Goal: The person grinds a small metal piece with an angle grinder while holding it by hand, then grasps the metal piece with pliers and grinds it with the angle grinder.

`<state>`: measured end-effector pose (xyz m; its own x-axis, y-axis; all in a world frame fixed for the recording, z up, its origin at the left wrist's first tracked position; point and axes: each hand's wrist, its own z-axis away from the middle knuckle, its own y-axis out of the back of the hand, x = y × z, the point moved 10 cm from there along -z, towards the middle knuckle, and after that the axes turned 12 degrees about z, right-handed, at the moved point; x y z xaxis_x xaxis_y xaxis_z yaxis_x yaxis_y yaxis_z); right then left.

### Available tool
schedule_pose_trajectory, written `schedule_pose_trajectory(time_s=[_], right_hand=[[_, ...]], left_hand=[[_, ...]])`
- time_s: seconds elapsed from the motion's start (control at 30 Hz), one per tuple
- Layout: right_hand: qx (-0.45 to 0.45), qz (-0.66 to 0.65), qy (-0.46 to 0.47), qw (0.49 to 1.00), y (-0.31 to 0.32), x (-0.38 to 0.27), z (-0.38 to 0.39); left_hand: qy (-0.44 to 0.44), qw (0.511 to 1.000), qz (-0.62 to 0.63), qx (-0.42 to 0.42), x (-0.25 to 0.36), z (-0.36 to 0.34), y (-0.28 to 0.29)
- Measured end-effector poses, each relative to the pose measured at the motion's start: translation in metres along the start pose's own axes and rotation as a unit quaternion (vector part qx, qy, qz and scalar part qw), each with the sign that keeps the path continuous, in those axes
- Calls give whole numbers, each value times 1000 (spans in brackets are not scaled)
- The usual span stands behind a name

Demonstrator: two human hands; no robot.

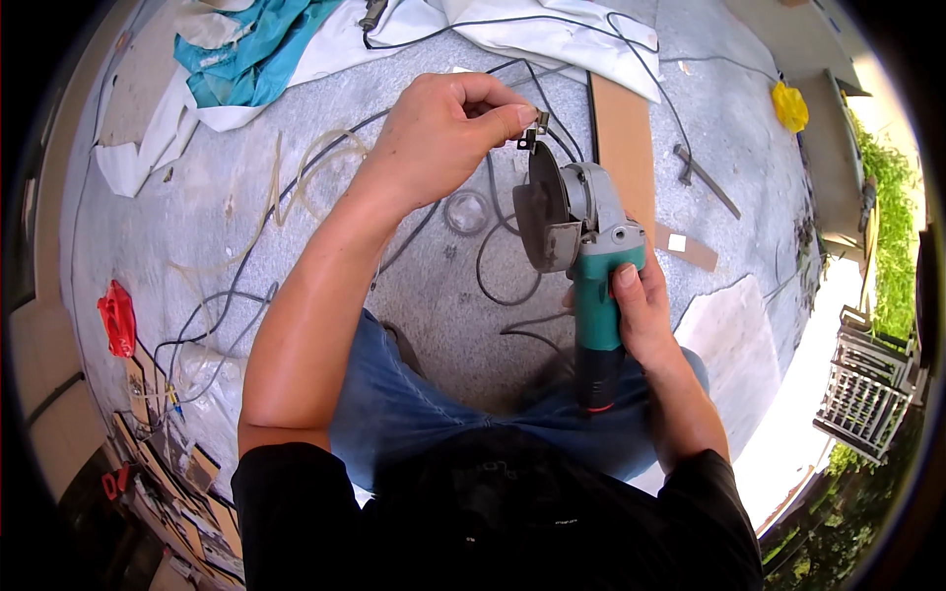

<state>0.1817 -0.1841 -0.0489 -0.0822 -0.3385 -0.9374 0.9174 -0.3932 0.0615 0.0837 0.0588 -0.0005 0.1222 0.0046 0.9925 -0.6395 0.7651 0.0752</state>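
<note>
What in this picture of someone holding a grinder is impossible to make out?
All in the head view:
Small metal piece: partly covered by the left hand, too small to identify; whether it touches the disc is unclear.
Right hand: some fingers hidden behind the angle grinder.
Teal sheet: cut off by the top edge.

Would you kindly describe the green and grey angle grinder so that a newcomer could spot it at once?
On the grey floor, find the flat brown board. In the picture, beside its lower end, the right hand grips the green and grey angle grinder. Its dark round disc sets it apart from the small metal piece in the left hand.
</note>
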Motion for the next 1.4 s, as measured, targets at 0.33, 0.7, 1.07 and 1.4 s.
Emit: schedule_pose_trajectory(time_s=[0.33, 0.7, 1.07, 1.4], right_hand=[[-33, -50, -12, 998, -7, -1, -1], [-28, -39, -14, 999, -6, 1, 0], [-24, -57, -11, 998, 2, 0, -1], [-24, -38, -14, 999, -1, -3, 2]], left_hand=[[-25, 996, -82, 20, 6, 1, 4], [-33, 997, -68, 30, 5, 0, 4], [-16, 999, -16, 30, -6, -5, 7], [-26, 999, -19, 34, -3, 0, -1]])
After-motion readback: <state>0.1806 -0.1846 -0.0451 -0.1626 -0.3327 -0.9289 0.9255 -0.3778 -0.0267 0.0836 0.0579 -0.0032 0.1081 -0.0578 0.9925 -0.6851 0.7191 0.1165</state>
